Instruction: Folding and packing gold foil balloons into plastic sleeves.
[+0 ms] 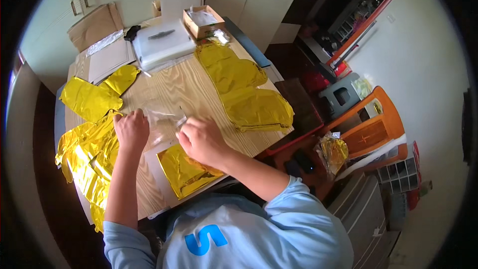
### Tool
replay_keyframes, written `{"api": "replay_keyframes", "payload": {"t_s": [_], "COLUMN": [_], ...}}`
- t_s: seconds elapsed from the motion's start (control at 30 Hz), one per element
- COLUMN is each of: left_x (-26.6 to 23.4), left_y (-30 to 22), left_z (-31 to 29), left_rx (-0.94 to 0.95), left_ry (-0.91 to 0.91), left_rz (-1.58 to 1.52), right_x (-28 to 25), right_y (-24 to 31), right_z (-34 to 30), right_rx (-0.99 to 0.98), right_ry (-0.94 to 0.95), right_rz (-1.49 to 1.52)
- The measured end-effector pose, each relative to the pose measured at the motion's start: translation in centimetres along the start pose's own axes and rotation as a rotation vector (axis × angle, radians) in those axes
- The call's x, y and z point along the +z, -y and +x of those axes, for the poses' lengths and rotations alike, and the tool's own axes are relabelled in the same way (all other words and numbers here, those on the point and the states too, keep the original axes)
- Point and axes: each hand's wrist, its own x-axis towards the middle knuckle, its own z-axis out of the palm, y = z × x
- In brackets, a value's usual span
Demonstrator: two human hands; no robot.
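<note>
Over the middle of the table, my right hand (201, 139) pinches at the edge of a clear plastic bag (162, 114); a small pale tip shows by its fingers. My left hand (132, 129) is closed in a fist at the bag's other side, and what it holds, if anything, is hidden. Beneath my right wrist lies a folded square of gold foil balloon (184, 177). Crumpled gold foil (87, 152) spreads beside my left forearm, one piece hanging over the table's edge. A long, flat gold foil balloon (234, 87) rests on the right half.
At the back of the table (164, 87) are a stack of clear plastic sheets (162, 45), a small cardboard box (204, 22) with white contents, and cardboard sheets (112, 60). An orange wooden chair (378, 124) and a grey stool (341, 92) stand to the right.
</note>
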Motion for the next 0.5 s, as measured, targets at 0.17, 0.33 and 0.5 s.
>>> {"api": "replay_keyframes", "payload": {"t_s": [0.17, 0.33, 0.5], "left_x": [0.5, 1.4, -0.1], "left_y": [1.3, 2.4, 2.9], "left_z": [-1.1, -1.9, -3.2], "left_rx": [0.149, 0.210, 0.269], "left_ry": [0.091, 0.170, 0.164], "left_rz": [-0.018, -0.098, -0.152], "right_x": [2.3, 1.9, -3.5], "right_y": [-0.9, -0.5, -0.3], "right_z": [-4.5, -5.9, -12.1], "right_rx": [-0.098, -0.225, 0.180], "right_ry": [0.144, 0.139, -0.220], "right_rz": [-0.166, -0.059, 0.291]}}
